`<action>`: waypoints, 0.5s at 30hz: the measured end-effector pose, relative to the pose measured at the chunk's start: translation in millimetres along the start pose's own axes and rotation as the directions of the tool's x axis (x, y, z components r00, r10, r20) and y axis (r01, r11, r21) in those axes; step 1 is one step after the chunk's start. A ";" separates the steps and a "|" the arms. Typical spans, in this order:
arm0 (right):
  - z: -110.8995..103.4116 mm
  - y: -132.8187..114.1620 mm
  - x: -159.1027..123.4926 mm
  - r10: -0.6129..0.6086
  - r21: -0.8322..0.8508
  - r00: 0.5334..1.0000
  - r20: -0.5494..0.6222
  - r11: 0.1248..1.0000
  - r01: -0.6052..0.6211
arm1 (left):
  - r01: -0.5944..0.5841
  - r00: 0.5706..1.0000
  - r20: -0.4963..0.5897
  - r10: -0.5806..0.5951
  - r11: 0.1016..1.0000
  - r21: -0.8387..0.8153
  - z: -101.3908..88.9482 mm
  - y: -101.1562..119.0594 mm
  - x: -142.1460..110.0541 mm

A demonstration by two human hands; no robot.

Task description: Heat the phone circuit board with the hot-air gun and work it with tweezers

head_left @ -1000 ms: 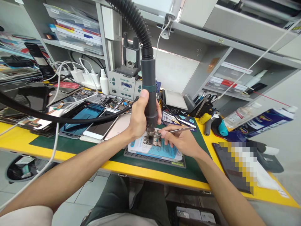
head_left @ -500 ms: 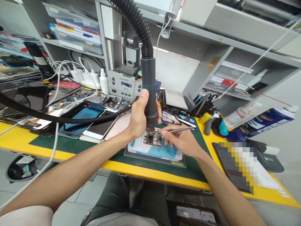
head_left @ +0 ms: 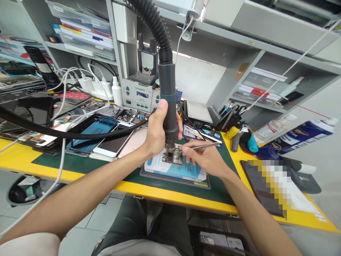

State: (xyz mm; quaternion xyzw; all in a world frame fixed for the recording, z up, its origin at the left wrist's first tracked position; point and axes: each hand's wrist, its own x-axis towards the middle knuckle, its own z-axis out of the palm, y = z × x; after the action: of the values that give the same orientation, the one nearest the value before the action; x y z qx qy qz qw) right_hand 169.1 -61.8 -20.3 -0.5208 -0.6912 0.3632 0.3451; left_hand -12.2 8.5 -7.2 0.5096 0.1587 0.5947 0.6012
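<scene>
My left hand [head_left: 157, 129] is wrapped round a dark hot air gun [head_left: 167, 81], held upright with its metal nozzle pointing down. Just under the nozzle lies a small circuit board [head_left: 172, 158], partly covered by it. My right hand [head_left: 204, 156] pinches a pair of metal tweezers [head_left: 205, 145], whose tips reach toward the board beside the nozzle; whether they touch it I cannot tell. Beneath the board is a white and blue packet [head_left: 190, 171], resting on a grey perforated pad [head_left: 149, 174] on the green mat [head_left: 223, 185].
Several phones [head_left: 113, 142] and opened phone parts lie to the left. A hot air station [head_left: 140, 94] stands behind, near a white spray bottle [head_left: 116, 90]. A black cable [head_left: 80, 135] crosses at left. On the right are a tool holder [head_left: 230, 117], a blue can [head_left: 301, 135] and a dark tablet [head_left: 261, 188].
The view has shifted very slightly. Both hands keep their hold, with the hot air gun and tweezers in nearly the same place over the board.
</scene>
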 end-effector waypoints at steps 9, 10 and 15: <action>-0.8 0.9 -0.1 0.006 -0.008 1.000 0.006 1.000 -0.006 | 0.011 1.000 -0.009 -0.011 1.000 -0.005 0.3 0.1 0.0; -0.7 0.9 -0.2 0.006 -0.006 1.000 0.006 1.000 -0.006 | 0.006 1.000 -0.004 -0.006 1.000 -0.008 0.0 -0.3 0.2; -0.8 1.9 -0.1 0.001 0.004 1.000 0.012 1.000 -0.001 | -0.027 1.000 0.010 0.027 0.999 -0.021 -1.7 -4.4 1.9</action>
State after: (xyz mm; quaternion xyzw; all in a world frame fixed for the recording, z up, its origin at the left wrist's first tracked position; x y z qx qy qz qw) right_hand 170.7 -61.4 -21.6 -0.5181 -0.6923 0.3680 0.3419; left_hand -10.6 11.9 -10.7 0.5084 0.1426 0.6017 0.5993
